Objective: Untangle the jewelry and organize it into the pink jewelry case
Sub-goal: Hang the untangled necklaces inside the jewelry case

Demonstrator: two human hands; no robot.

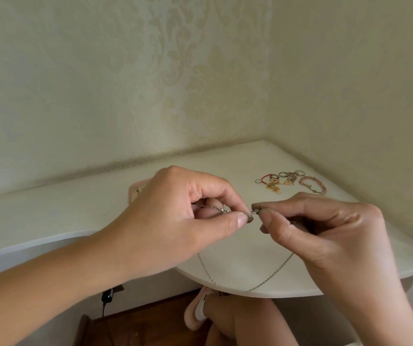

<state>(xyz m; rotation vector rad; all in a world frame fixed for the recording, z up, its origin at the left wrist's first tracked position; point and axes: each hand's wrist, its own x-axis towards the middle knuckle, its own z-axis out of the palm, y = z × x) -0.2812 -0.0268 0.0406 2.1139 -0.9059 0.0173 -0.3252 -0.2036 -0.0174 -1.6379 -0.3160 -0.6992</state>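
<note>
Item: thin silver chain (270, 277), held above the rounded front edge of the white desk (50, 216), its slack hanging in a loop that crosses that edge, likely kept low so the links fall free of each other. Left hand (175, 216): thumb and forefinger pinched together on one end of the chain, with a twisted length running back under the curled fingers. Right hand (325, 228): thumb and forefinger pinched on the other end at the small clasp (256, 210); the two ends sit almost touching, which suggests the clasp is being worked. Pink jewelry case (135, 189): on the desk behind the left hand, only a corner showing; open or closed cannot be told. Remaining jewelry pile (279, 181): rings, a red cord and gold pieces, further back on the right, with a pink bead bracelet (313, 184) just beside it, near the wall corner. Free desk surface lies between the hands and the pile, and to the left.
</note>
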